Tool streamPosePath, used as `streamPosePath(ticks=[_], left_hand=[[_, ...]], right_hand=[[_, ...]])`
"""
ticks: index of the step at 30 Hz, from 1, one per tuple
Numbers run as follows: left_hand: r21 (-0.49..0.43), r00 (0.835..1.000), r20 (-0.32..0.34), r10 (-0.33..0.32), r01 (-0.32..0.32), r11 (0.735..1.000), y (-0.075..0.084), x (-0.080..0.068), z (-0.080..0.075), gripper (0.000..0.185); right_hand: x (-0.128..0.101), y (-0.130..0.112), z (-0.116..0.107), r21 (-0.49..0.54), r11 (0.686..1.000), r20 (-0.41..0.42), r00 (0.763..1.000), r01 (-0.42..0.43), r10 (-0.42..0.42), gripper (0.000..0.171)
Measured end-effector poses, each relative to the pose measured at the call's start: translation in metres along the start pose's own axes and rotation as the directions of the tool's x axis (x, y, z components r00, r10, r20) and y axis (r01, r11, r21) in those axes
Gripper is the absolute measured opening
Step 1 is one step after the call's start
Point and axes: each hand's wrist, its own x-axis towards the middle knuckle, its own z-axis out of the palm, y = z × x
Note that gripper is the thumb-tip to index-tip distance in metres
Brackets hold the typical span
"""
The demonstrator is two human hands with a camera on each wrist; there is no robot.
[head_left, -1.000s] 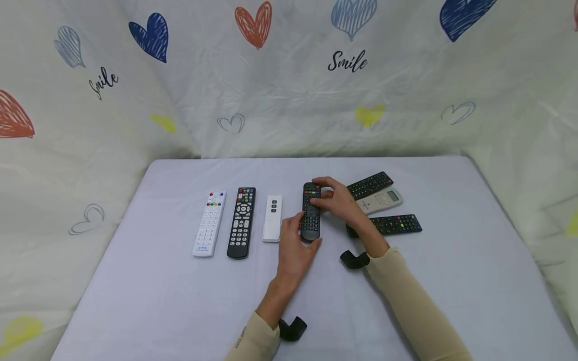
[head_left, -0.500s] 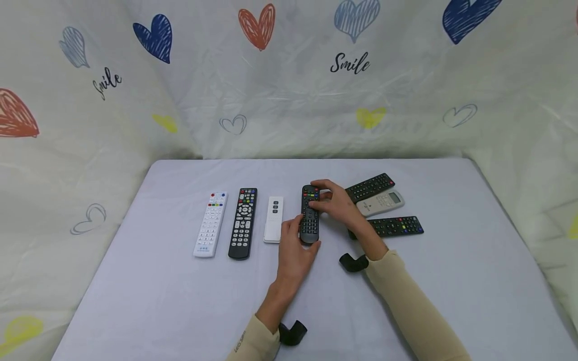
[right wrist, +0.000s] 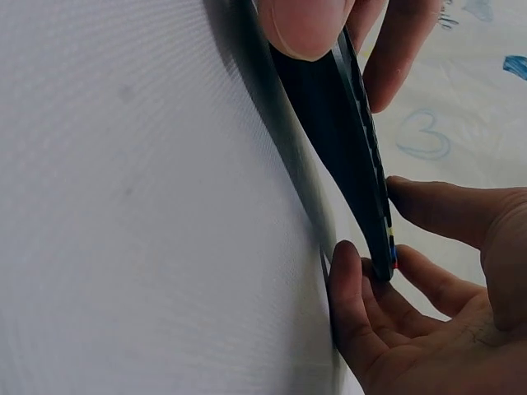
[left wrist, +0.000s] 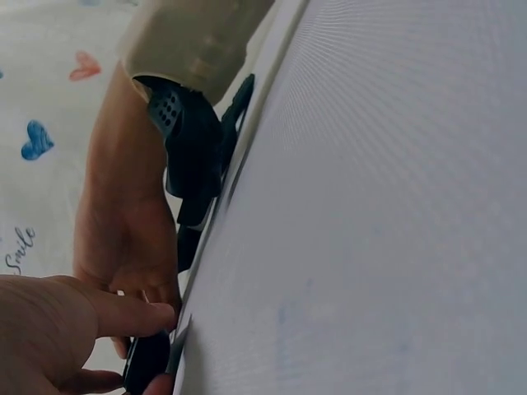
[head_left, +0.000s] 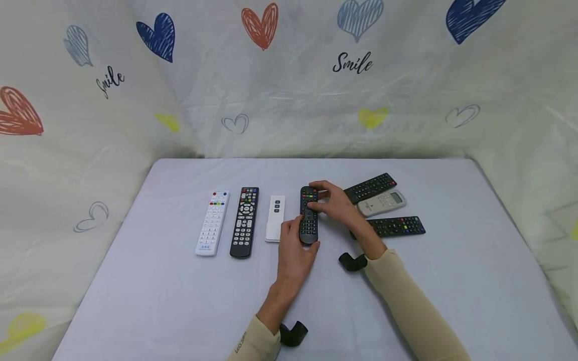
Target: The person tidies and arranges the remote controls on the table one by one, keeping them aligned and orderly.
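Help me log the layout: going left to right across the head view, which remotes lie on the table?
Long white remote → long black remote with white keys → short white remote with three dark buttons → black remote held by both hands → cluster of three remotes at the right, overlapping, so unordered.

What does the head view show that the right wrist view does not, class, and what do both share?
Only the head view shows the white remote, a second black remote, a small white remote and three remotes at the right. Only the right wrist view shows the held remote's thin side edge. Both show the left hand and right hand gripping that remote on the table.
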Motion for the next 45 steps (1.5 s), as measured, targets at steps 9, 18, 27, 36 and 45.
streamPosePath(ticks=[9,18,27,36,45], left_hand=[[0.024,1.0,0.014,-0.018,0.018,1.0,0.0,-0.0007,-0.0004,0.077],[0.069,1.0,0.021,-0.02,0.018,0.997,-0.0009,-0.0012,-0.0021,0.077],[0.09,1.0,0.015,-0.004,0.003,0.996,-0.0004,-0.0021,-0.0033,0.077],[0.122,1.0,-0.005,0.009,-0.008,0.992,0.0006,-0.0028,-0.0022,0.076],[0.096,1.0,0.017,-0.01,0.008,0.995,0.001,-0.0018,-0.0027,0.076]], right_hand=[[0.0016,-0.0018,0.0012,-0.033,0.999,0.005,1.0,0.001,-0.001,0.061],[0.0049,0.0012,0.005,-0.034,0.999,0.004,1.0,-0.017,0.017,0.059],[0.0051,0.0029,0.0076,-0.053,0.999,-0.014,1.0,-0.014,0.013,0.058],[0.0051,0.0046,0.0088,-0.082,0.997,-0.019,1.0,-0.016,0.015,0.057],[0.0049,0.001,0.0084,-0.125,0.992,-0.024,1.0,0.001,-0.004,0.055]])
